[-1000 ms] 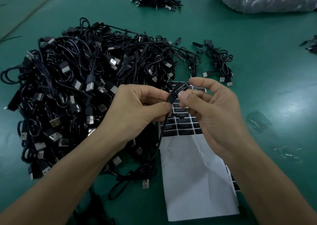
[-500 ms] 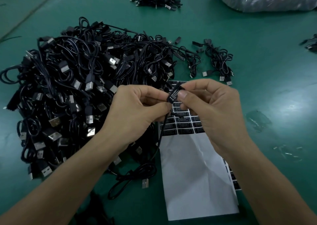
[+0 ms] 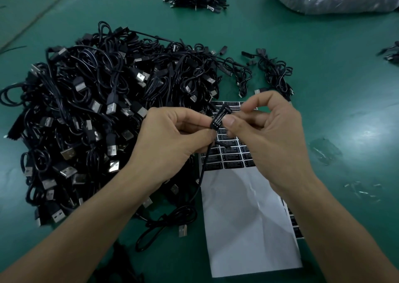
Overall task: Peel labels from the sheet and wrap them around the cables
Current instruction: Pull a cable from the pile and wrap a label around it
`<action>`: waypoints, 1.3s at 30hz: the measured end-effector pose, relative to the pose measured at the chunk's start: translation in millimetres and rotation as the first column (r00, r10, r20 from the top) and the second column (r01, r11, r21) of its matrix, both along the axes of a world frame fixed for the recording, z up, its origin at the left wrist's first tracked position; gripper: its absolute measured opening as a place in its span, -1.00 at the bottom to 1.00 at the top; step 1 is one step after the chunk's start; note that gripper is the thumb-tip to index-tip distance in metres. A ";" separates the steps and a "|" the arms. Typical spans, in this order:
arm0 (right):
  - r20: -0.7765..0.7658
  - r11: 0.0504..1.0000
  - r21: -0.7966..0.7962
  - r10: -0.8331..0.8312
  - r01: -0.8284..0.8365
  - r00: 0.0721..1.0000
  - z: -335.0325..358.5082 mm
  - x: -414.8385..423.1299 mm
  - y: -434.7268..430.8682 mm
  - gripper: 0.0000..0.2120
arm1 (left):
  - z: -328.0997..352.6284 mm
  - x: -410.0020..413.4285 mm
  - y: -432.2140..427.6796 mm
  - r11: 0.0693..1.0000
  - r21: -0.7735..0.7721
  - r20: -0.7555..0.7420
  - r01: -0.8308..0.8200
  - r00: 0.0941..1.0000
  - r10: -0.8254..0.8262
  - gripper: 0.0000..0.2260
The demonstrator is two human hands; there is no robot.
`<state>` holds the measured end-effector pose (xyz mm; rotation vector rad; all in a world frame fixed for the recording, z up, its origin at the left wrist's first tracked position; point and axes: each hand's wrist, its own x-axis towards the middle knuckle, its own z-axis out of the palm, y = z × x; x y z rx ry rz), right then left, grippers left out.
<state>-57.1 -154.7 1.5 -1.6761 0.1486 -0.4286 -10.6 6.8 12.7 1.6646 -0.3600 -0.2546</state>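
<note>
A black "LED CONTROLLER" label (image 3: pixel 219 118) is being folded around a thin black USB cable (image 3: pixel 201 175), pinched between the left hand (image 3: pixel 172 138) and the right hand (image 3: pixel 267 136) above the label sheet (image 3: pixel 246 218). The sheet's near part is stripped bare; several rows remain. A large heap of cables (image 3: pixel 97 114) is judged unlabelled, so much is left.

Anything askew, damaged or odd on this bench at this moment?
Minor only: the label sheet is creased across its peeled white part, and clear scraps litter the mat to its right. The cable pile is tangled, and nothing looks damaged.
</note>
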 end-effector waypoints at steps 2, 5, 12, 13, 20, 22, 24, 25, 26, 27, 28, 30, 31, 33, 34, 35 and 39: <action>0.005 1.000 -0.007 -0.009 0.009 1.000 0.7 -0.3 0.4 -0.70 | -0.4 0.3 -0.2 1.000 0.012 0.009 -0.004 1.000 0.003 -0.86; 0.006 0.999 -0.036 -0.025 0.025 1.000 1.1 -0.1 0.5 -0.68 | -0.6 0.8 -0.1 1.000 0.014 0.016 -0.001 1.000 0.001 -0.85; 0.010 0.995 -0.082 -0.063 0.063 0.998 0.1 0.9 1.0 -0.68 | -1.1 1.5 -0.2 1.000 0.017 0.017 -0.001 1.000 0.000 -0.85; 0.010 0.994 -0.083 -0.066 0.067 0.998 0.0 1.0 1.1 -0.67 | -1.1 1.5 -0.1 1.000 0.019 0.018 -0.002 1.000 0.002 -0.84; 0.013 0.988 -0.124 -0.088 0.089 0.996 0.5 0.2 2.5 -0.67 | -2.7 2.4 0.0 0.999 0.032 0.015 -0.010 1.000 0.010 -0.87; 0.014 0.987 -0.127 -0.093 0.094 0.996 0.3 0.3 2.7 -0.67 | -3.5 2.7 0.1 0.999 0.037 0.018 -0.012 1.000 0.012 -0.87; 0.014 0.987 -0.127 -0.095 0.096 0.995 0.4 0.2 2.6 -0.67 | -3.6 2.7 -0.1 0.999 0.036 0.020 -0.011 1.000 0.011 -0.86; 0.014 0.988 -0.124 -0.096 0.097 0.995 0.4 0.1 2.6 -0.66 | -3.4 2.6 -0.1 0.999 0.033 0.021 -0.008 1.000 0.008 -0.86; 0.014 0.988 -0.123 -0.097 0.098 0.995 0.6 -0.1 2.6 -0.66 | -3.3 2.5 -0.1 1.000 0.030 0.022 -0.005 1.000 0.005 -0.85; 0.013 0.987 -0.124 -0.099 0.100 0.995 0.7 -0.2 2.6 -0.66 | -3.2 2.3 0.1 1.000 0.028 0.023 -0.003 1.000 0.002 -0.85; 0.012 0.987 -0.128 -0.099 0.100 0.995 1.0 -0.3 2.8 -0.66 | -3.3 2.2 0.2 1.000 0.028 0.023 -0.002 1.000 0.001 -0.85; 0.010 0.986 -0.135 -0.100 0.101 0.995 1.1 -0.4 3.0 -0.67 | -3.7 2.4 0.5 1.000 0.028 0.019 -0.003 1.000 0.003 -0.86; 0.010 0.985 -0.137 -0.102 0.102 0.995 1.3 -0.4 3.0 -0.66 | -3.9 2.5 0.5 1.000 0.029 0.017 -0.004 1.000 0.003 -0.86; 0.010 0.985 -0.139 -0.104 0.104 0.995 1.8 -0.6 3.2 -0.66 | -3.9 2.4 0.3 1.000 0.029 0.017 -0.004 1.000 0.003 -0.86; 0.010 0.985 -0.139 -0.104 0.105 0.995 2.0 -0.7 3.4 -0.66 | -4.0 2.4 0.3 1.000 0.028 0.018 -0.004 1.000 0.004 -0.86; 0.009 0.985 -0.140 -0.106 0.106 0.994 2.2 -0.8 3.7 -0.66 | -4.0 2.3 0.4 1.000 0.027 0.020 -0.005 1.000 0.005 -0.85; 0.006 0.982 -0.148 -0.114 0.114 0.993 2.4 -0.6 4.8 -0.66 | -5.0 2.8 0.9 0.999 0.041 0.027 -0.012 1.000 0.011 -0.85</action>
